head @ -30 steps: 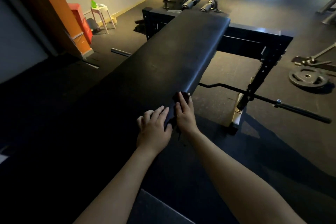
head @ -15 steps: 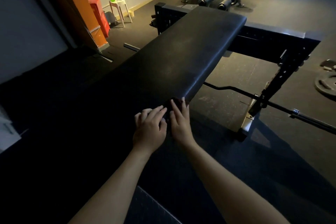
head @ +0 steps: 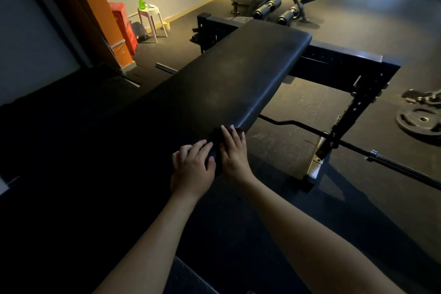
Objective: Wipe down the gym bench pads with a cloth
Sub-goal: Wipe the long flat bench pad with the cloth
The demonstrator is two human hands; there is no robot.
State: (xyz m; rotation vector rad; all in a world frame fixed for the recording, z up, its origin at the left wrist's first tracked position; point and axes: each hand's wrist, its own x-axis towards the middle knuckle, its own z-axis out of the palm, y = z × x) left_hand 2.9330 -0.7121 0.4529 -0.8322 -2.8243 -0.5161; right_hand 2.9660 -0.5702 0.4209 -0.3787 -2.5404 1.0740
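Observation:
A long black bench pad [head: 233, 79] runs from the near left to the far right, its near half in deep shadow. A dark cloth [head: 216, 137] lies on the pad's right edge, mostly covered by my hands. My right hand [head: 235, 153] presses flat on the cloth with straight fingers at the pad's edge. My left hand [head: 192, 168] rests beside it on the pad, fingers laid over the cloth's left side.
A barbell [head: 358, 148] lies on the floor under the black bench frame [head: 353, 102]. A weight plate [head: 421, 119] sits at the right. A white stool [head: 151, 19] with a green spray bottle [head: 141, 2] stands by the far wall, near other gym machines [head: 286, 7].
Both hands slid slightly back along the pad's right edge and forward again, staying on the cloth. The camera view shifted a little.

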